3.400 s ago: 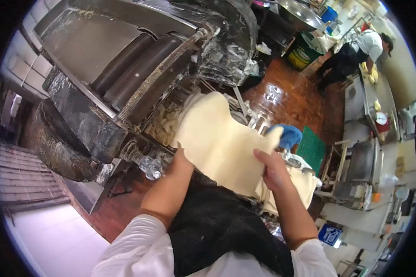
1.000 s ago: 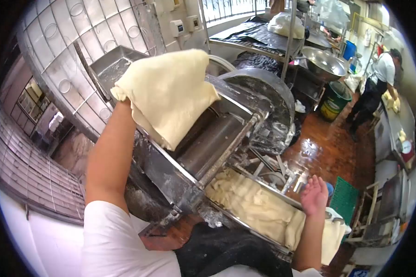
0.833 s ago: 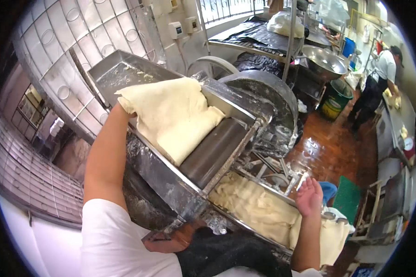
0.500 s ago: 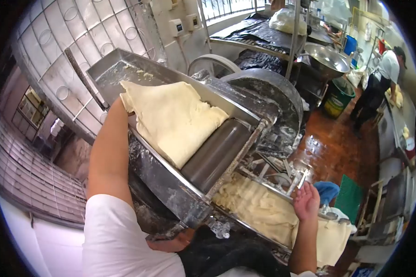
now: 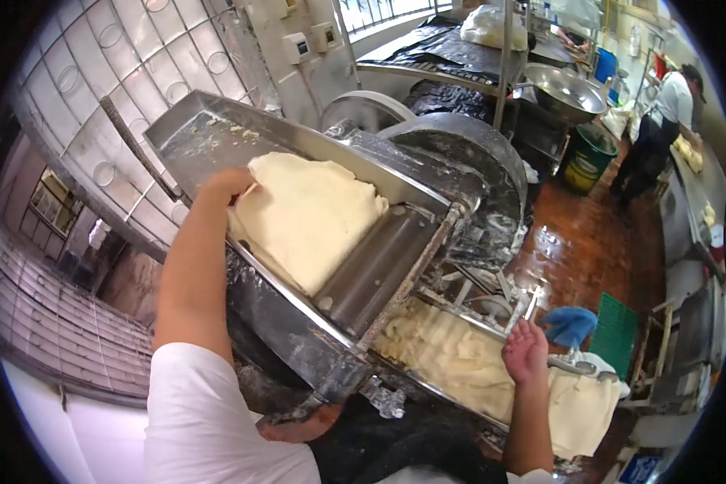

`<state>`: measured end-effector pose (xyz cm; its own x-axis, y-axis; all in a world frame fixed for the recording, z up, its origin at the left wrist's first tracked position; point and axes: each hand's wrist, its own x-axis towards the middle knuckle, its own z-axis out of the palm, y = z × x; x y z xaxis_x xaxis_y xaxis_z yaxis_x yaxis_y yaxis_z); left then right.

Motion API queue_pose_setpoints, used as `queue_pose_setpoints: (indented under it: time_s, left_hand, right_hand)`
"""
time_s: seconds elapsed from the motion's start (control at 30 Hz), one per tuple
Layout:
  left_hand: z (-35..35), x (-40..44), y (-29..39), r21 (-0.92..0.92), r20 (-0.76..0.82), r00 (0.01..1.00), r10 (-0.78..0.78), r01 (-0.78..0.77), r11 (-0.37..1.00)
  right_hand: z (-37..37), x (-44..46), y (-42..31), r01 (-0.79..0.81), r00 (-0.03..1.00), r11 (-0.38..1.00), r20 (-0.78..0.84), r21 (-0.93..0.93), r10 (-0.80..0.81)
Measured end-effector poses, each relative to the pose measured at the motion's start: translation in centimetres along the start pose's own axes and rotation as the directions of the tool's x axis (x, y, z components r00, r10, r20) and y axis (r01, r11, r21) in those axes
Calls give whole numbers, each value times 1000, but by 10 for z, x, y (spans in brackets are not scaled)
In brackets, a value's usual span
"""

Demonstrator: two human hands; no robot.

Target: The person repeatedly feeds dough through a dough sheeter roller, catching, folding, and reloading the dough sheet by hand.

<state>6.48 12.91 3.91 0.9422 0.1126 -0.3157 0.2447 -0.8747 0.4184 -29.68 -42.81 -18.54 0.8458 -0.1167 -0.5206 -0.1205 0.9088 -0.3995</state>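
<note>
A folded sheet of pale dough [image 5: 310, 218] lies on the upper metal tray of a dough roller machine, against the dark roller [image 5: 379, 262]. My left hand [image 5: 232, 184] is closed on the sheet's far left edge, its fingertips partly hidden. My right hand [image 5: 527, 352] hovers over the lower tray, palm up, fingers loosely apart with nothing in them. Below the roller, more dough [image 5: 448, 351] sits in wrinkled folds in the lower tray. One flap of dough [image 5: 581, 407] hangs over that tray's right end.
A large floury wheel guard [image 5: 468, 153] rises behind the roller. A wide metal bowl [image 5: 561, 90] stands above a green bucket [image 5: 586, 161]. At the far right a person [image 5: 665, 121] works at a counter. A blue cloth [image 5: 570, 325] and a green crate [image 5: 615, 335] are beyond my right hand.
My left hand has come up into sight over the dough's edge, and the raised corner now lies lower and flatter. More of the roller shows. My right hand has barely moved.
</note>
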Motion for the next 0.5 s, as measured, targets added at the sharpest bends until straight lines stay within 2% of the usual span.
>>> queue_pose_setpoints:
  time_s: [0.03,0.1,0.17,0.2,0.27,0.33,0.4,0.47,0.5]
  left_hand:
    - [-1,1,0,188,-73,997,23,-9,982]
    - [6,0,5,520,-192,973,131,-13,854]
    - [2,2,4,415,-101,989,104,-53,908]
    - [0,10,1,424,-72,988,139,-96,901]
    - [-3,38,-20,496,-27,967,252,-206,844]
    - [5,34,-19,432,-192,948,253,-150,889]
    - [16,-17,27,105,-502,865,15,43,994]
    - [15,-11,24,137,-605,781,154,-88,987]
    - [13,-8,21,154,-653,726,216,-151,976]
  right_hand:
    - [4,3,5,-11,1000,1000,3,-10,11]
    - [9,13,20,-74,997,997,32,-30,75]
    - [11,28,43,-178,980,983,79,-47,181]
    - [15,34,56,-229,964,973,129,-42,233]
    - [30,48,84,-339,927,933,125,-116,353]
    - [47,66,113,-449,862,884,196,-131,467]
    - [62,90,145,-524,798,835,245,-169,550]
    - [114,90,172,-496,838,852,166,-166,520]
    - [134,92,180,-501,826,860,243,-96,509]
